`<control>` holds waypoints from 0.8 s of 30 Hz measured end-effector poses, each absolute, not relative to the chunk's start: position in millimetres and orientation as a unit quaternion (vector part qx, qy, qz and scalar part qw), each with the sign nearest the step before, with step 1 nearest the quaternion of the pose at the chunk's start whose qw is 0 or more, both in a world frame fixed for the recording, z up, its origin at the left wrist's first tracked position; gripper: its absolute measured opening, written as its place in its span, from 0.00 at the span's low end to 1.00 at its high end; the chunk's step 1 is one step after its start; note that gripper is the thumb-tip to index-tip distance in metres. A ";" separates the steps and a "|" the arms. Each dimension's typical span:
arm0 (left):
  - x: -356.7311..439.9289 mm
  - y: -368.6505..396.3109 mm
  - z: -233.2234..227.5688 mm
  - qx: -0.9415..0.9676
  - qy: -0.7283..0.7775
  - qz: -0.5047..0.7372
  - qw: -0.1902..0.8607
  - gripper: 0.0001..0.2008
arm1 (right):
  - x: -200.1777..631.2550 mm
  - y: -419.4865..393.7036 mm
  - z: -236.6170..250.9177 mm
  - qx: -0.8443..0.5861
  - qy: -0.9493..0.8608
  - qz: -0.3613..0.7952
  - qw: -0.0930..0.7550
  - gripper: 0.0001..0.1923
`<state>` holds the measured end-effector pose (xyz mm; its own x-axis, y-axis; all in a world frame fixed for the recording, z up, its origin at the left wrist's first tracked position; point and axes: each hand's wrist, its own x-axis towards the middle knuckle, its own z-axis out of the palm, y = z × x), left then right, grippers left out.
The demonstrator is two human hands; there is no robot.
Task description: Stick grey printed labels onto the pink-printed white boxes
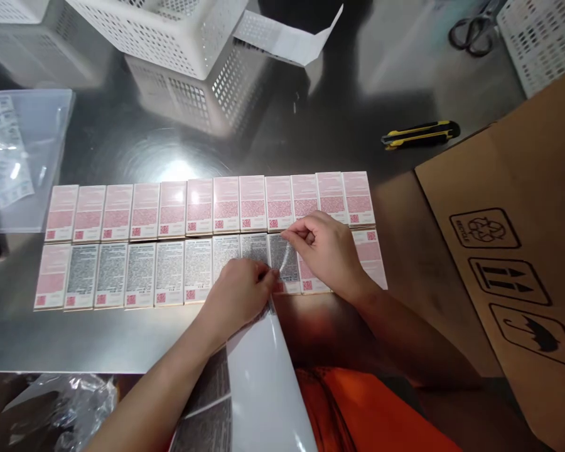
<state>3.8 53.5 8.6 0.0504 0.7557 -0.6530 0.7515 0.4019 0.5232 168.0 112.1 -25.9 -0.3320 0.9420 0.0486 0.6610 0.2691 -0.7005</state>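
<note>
Two rows of small pink-and-white boxes lie edge to edge on the metal table. Several boxes in the near row carry a clear sticker with dense dark print. My right hand is closed, pinching the top edge of a printed sticker over a near-row box. At that sticker's lower end, the fingertips of my left hand are pinched together. Beneath the left hand, a glossy sheet of dark printed stickers hangs over the table edge, its upper end in the hand's grip.
White perforated baskets stand at the back, beside a folded paper strip. A yellow-black box cutter and scissors lie right. A cardboard box borders the right side. At left rests a clear plastic sleeve.
</note>
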 end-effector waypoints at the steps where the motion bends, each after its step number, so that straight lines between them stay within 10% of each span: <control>1: 3.9 53.1 8.4 0.545 0.689 0.005 0.477 0.19 | 168.6 112.5 -25.1 -0.530 -0.755 0.300 0.242 0.04; 18: -14.4 37.2 28.0 0.537 0.756 0.051 0.370 0.25 | 194.5 114.7 -5.9 -0.396 -0.809 0.417 0.124 0.38; 24: -27.1 33.0 49.8 0.465 0.842 0.221 0.160 0.22 | 187.9 87.8 13.7 -0.375 -0.761 0.463 0.259 0.21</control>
